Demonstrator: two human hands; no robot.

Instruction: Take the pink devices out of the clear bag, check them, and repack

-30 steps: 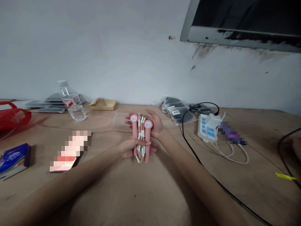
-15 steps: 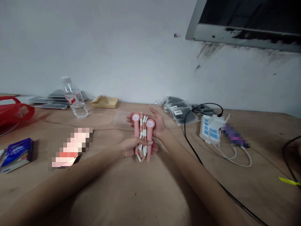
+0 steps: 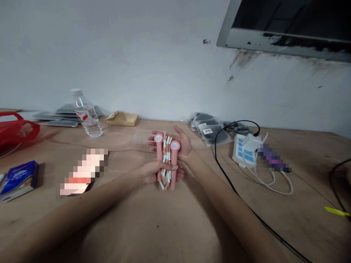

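A pink skipping rope (image 3: 166,159) with two pink handles and a bundle of pink and white beads stands upright over the wooden table (image 3: 170,226). My left hand (image 3: 150,172) wraps round the lower part of the handles and beads. My right hand (image 3: 183,143) lies behind the upper part, palm toward me, fingers stretched out flat against the bundle and supporting it.
A water bottle (image 3: 86,116), grey pouches (image 3: 61,117) and a small cardboard box (image 3: 122,118) stand at the back left. A red bag (image 3: 15,131) and a blue packet (image 3: 19,179) lie far left. Plastic-wrapped items (image 3: 207,129), a white charger (image 3: 245,150) and a black cable (image 3: 227,175) are on the right.
The hands and the rope bundle have kept their pose; only the view shifted slightly between the earliest frame and now.
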